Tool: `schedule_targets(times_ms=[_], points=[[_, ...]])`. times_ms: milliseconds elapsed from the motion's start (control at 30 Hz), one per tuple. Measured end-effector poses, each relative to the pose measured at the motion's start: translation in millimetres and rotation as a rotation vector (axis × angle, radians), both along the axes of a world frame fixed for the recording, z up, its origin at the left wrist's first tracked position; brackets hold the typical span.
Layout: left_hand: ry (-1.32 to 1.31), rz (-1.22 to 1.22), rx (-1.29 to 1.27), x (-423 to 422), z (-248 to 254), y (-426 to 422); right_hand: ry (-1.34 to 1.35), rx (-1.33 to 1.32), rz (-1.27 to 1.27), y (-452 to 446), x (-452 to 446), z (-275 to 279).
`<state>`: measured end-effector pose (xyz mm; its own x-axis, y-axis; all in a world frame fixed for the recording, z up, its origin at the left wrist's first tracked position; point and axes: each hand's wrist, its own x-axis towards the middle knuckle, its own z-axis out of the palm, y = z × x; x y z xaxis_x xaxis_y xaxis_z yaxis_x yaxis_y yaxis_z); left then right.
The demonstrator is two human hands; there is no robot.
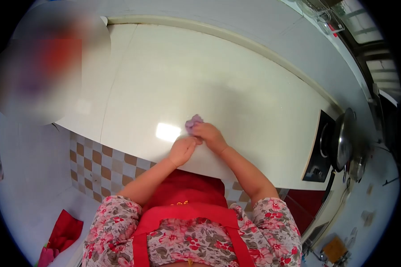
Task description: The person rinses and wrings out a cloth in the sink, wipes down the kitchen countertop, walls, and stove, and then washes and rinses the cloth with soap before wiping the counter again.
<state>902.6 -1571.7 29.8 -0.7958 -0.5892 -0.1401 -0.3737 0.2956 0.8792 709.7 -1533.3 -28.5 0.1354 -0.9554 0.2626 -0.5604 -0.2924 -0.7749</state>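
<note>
A crumpled light purple cloth [194, 121] is bunched just above the white countertop [165, 75], near its front edge. My right hand [209, 135] has its fingers wrapped round the cloth's right and lower side. Close beside it, my left hand [183, 151] is closed, its fingertips meeting the bottom of the cloth below my right hand. A bright light reflection lies on the counter to the left of the cloth.
At the right end of the counter a lidded black pan [343, 140] sits on a black stove [318, 167]. A blurred area covers the upper left. Red cloth [66, 231] lies at the lower left. Glassware [323, 18] is at the upper right.
</note>
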Motion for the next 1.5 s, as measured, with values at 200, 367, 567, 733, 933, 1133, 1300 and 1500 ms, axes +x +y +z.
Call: schedule_targets(times_ms=[200, 367, 567, 733, 933, 1133, 1300, 1500], points=[[0.09, 0.352, 1.122, 40.1, 12.3, 27.9, -0.268, 0.191, -0.908, 23.5, -114.7, 23.0], [-0.324, 0.252, 1.776, 78.6, -25.0, 54.2, 0.525, 0.095, -0.737, 18.0, -127.3, -8.9], [-0.128, 0.365, 1.941, 83.8, -64.9, 71.9, 0.372, 0.008, -0.325, 1.0, -9.9, -1.7], [0.039, 0.488, 1.961, 90.6, -81.8, 75.6, 0.046, 0.06, -0.069, 58.9, 94.5, -11.3], [0.44, 0.389, 2.174, 127.8, -124.0, 77.8, -0.254, 0.121, -0.172, 123.3, 179.3, 23.0], [0.127, 0.479, 1.991, 113.8, -84.5, 66.1, -1.449, 0.798, -0.403, 81.4, 115.0, 75.2], [0.078, 0.542, 1.972, 115.9, -71.3, 64.7, -1.018, 0.296, -0.99, 46.8, 24.8, 12.2], [0.136, 0.533, 1.998, 129.3, -62.8, 57.4, 0.415, 0.066, -0.852, -19.1, 20.7, 7.3]])
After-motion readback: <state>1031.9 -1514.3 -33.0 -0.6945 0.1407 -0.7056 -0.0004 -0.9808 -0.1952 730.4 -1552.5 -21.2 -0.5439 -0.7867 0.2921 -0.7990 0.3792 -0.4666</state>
